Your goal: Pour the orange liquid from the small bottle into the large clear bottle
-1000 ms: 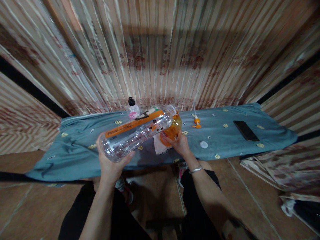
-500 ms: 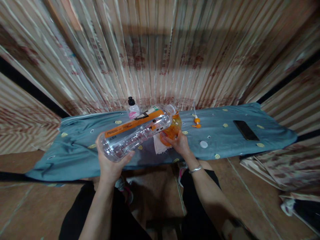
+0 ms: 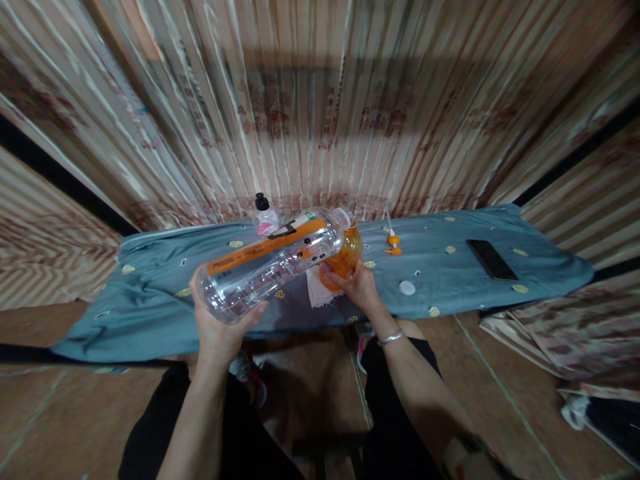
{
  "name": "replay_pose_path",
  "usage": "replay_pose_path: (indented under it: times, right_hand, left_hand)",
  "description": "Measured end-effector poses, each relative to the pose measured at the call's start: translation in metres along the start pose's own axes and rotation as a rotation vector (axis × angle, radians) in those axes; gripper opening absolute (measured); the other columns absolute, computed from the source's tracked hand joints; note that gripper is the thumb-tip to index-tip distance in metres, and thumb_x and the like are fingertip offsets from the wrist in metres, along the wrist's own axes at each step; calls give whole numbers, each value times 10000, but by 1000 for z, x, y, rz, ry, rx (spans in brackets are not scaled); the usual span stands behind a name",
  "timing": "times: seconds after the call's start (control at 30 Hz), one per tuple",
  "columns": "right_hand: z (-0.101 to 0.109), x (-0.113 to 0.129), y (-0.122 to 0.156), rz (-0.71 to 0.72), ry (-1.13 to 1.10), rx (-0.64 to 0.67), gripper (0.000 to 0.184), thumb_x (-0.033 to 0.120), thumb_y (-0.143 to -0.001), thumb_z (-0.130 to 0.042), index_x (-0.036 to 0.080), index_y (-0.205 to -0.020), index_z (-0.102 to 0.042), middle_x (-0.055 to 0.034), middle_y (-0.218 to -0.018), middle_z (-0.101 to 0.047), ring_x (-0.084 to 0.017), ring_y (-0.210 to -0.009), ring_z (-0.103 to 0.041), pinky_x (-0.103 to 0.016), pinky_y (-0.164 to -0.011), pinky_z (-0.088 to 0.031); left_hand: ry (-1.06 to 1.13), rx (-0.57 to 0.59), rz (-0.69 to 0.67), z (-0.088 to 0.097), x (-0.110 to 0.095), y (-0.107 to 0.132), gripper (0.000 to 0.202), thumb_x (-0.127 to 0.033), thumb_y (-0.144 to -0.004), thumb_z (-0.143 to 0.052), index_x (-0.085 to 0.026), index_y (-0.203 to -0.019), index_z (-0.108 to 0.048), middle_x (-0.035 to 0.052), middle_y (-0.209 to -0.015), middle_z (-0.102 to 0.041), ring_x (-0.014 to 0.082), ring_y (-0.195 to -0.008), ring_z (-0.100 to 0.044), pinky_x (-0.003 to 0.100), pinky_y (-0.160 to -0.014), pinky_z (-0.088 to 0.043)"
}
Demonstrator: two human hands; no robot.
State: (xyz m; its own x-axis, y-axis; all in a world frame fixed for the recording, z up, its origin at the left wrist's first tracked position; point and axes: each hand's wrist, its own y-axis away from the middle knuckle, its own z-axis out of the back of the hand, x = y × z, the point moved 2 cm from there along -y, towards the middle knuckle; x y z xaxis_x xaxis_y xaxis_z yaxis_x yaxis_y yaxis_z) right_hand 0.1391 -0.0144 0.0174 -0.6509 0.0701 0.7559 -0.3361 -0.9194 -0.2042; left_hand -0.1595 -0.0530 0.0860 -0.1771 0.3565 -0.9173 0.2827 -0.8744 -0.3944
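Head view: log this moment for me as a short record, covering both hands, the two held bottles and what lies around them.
Left hand: fingers around the base end of the clear bottle
Right hand: around the orange bottle
Clear bottle: tilted, orange label, mouth at the orange bottle's top; flow cannot be made out
Orange bottle: roughly upright, pump off
White cloth: by the orange bottle's base
Right side: orange pump, white disc, dark phone
Back left: black-topped bottle
Surface: blue-grey tablecloth

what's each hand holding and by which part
Left hand: the tilted clear bottle, by its base end. Right hand: the orange bottle, by the side of its body.
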Motion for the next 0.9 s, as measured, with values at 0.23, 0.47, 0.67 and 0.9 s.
replay_pose_path:
  times: [0.23,0.47,0.67,0.9]
  right_hand:
    - [1,2,1,-18,24,12,580,417,-772,-857,210,-1245,-593,-122,-1071,-798,-361,-1044,-790,-549,-911,-650]
    - [-1,-1,0,4,16,-10,641,436,-742,-896,176,-1250,-603,-141,-1084,-802,-361,-1035,-795,-501,-872,-654]
    - [-3,-5,-1,32,31,-30,678,518,-733,-895,177,-1239,-598,-135,-1059,-807,-344,-1002,-798,-470,-836,-651]
    - [-6,-8,-2,39,41,-46,694,575,-721,-880,192,-1232,-607,-120,-1008,-806,-354,-954,-800,-474,-810,-647]
  left_hand:
    - [37,-10,5,-1,-3,0,1079,-488,-456,-1022,-250,-1355,-475,145,-1401,-573,355,-1333,-599,521,-1135,-524]
    - [67,-12,56,-2,-4,0,1126,-473,-414,-1030,-260,-1361,-460,135,-1415,-566,353,-1343,-586,517,-1154,-491]
    - [60,-34,31,-3,-8,0,1084,-443,-399,-1031,-258,-1322,-493,133,-1377,-589,318,-1255,-624,435,-1016,-574]
    - [62,-38,32,-3,-10,-1,1072,-408,-398,-1033,-253,-1315,-501,136,-1349,-603,318,-1220,-640,411,-946,-605]
